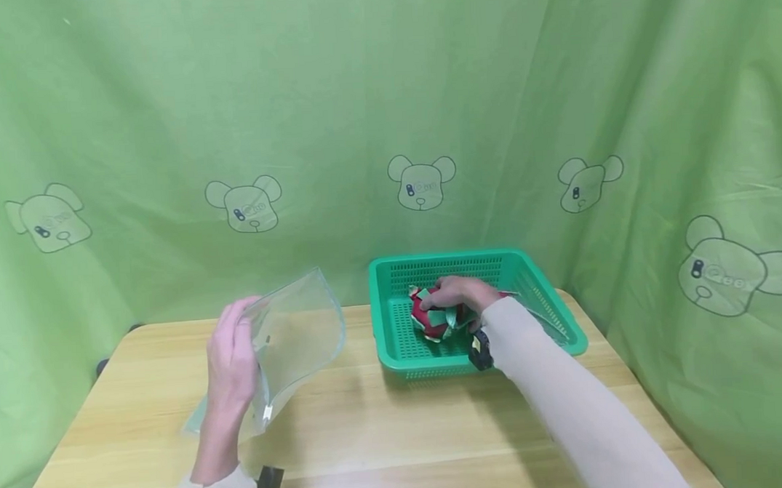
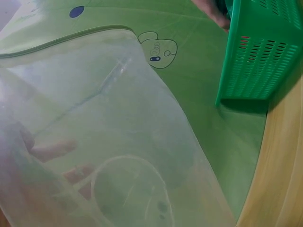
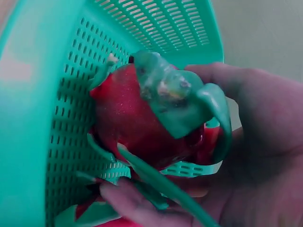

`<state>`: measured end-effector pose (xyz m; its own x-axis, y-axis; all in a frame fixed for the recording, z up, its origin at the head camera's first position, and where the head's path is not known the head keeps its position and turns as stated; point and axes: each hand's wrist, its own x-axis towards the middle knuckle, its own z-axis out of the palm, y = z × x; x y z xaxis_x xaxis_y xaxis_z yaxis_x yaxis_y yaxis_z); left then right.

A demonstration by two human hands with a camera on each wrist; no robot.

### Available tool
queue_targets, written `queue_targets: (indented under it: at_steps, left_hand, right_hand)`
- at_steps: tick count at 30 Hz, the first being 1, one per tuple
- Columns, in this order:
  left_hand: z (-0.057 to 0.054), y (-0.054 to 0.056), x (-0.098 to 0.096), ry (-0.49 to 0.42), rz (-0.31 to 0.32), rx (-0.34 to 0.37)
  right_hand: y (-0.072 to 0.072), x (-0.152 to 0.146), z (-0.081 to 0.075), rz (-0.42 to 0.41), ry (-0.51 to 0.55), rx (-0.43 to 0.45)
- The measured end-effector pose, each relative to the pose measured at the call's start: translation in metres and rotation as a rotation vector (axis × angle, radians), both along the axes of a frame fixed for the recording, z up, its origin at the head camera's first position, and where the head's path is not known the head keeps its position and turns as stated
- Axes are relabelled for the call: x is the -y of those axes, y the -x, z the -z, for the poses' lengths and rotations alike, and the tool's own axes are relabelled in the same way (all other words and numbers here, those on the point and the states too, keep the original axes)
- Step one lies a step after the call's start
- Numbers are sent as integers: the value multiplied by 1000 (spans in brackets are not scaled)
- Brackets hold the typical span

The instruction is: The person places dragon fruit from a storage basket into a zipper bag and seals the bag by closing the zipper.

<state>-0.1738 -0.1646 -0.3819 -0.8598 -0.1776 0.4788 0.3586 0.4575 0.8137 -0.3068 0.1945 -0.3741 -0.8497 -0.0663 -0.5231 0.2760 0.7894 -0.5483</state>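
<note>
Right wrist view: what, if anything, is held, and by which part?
A dragon fruit, by its sides, between thumb and fingers of the right hand.

Round red dragon fruit with green scales (image 3: 124, 116): gripped by the right hand (image 1: 460, 293), inside the green perforated plastic basket (image 1: 444, 257).
Clear plastic zip bag (image 1: 303, 335): tilted, held by the left hand (image 1: 231, 359), left of the basket.

Free gap between bag (image 1: 303, 331) and basket (image 1: 447, 257)
</note>
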Motion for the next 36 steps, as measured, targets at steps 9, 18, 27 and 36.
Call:
queue_targets:
  at_steps: [9,18,27,36]
  left_hand:
    - [0,-1,2,0,-6,6]
    - [-1,1,2,3,-3,6]
    - [0,1,3,3,-6,20]
    - [1,2,3,9,-7,12]
  right_hand:
    - [-1,6,4,-40,-13,-39]
    - [-5,20,2,-45,-112,-63]
    - [-10,25,0,-84,-174,-40]
    - [-9,25,0,-142,-197,-10]
